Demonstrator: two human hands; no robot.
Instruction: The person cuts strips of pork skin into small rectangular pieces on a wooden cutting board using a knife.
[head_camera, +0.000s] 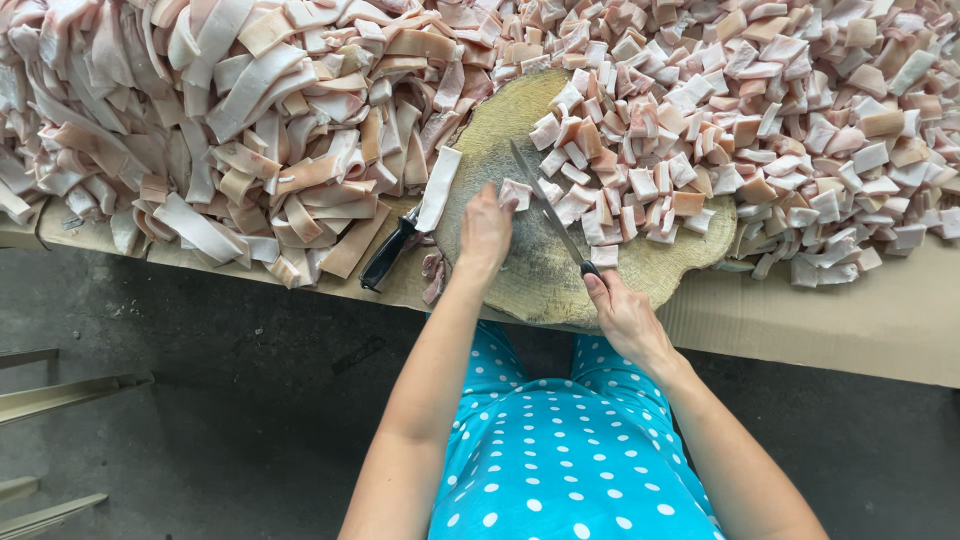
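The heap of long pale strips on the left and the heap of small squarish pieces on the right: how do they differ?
The heap of long pale pink-and-cream strips holds long, curling ribbons; the heap of small squarish pieces holds short chunks. The strips lie off the round wooden chopping block; the small pieces spill onto it, beside the knife in the right hand. Both look like the same fatty material.

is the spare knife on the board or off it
Off: the spare knife lies on the cardboard, left of the board.
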